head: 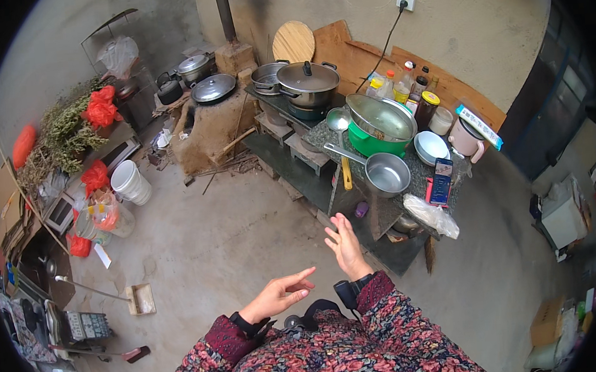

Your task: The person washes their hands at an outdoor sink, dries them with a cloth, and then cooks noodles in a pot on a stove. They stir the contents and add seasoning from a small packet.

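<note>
My left hand is held in front of my body above the floor, fingers apart, holding nothing. My right hand is raised near the front corner of the stone counter, empty, its fingers spread. On that counter an aluminium saucepan lies with its handle towards the left, beside a yellow-handled ladle. Behind it a green basin holds a pan lid. To the right are white bowls, a phone propped upright and a clear plastic bag.
A lidded steel pot stands at the counter's back left, with bottles by the wall. A clay stove bears a lidded wok. White buckets, a dustpan and a broom are on the left.
</note>
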Action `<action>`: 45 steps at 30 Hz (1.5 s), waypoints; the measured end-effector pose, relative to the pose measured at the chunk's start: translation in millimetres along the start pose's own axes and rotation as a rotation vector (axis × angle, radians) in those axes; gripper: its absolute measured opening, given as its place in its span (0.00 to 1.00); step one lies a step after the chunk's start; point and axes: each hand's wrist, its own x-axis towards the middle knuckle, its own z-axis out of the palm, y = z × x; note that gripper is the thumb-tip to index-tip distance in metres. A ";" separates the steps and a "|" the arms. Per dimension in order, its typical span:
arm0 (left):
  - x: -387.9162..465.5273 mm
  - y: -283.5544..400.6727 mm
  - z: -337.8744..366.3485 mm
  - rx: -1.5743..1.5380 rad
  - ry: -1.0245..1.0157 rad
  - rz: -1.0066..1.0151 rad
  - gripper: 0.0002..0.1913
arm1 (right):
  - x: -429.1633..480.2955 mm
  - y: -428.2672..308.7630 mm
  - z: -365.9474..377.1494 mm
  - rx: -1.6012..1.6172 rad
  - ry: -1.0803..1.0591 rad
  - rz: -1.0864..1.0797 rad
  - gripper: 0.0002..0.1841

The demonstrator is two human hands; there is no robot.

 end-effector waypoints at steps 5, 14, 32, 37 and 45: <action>49.0 -11.6 -90.9 0.034 0.062 -0.165 0.24 | 110.3 22.6 -27.3 0.194 0.328 -0.055 0.37; 188.0 10.8 -276.8 0.199 0.188 -0.303 0.20 | 197.0 2.5 -45.4 0.333 0.422 0.008 0.22; 525.8 2.7 -464.8 0.212 -0.201 -0.049 0.18 | 242.7 -14.3 72.6 0.297 0.485 0.012 0.21; 626.5 40.8 -553.0 0.218 -0.076 0.221 0.15 | 302.9 -12.7 170.4 0.391 0.624 -0.080 0.22; 773.1 90.4 -596.2 0.643 -0.082 0.640 0.18 | 355.4 -28.6 260.0 -0.304 1.075 -0.208 0.25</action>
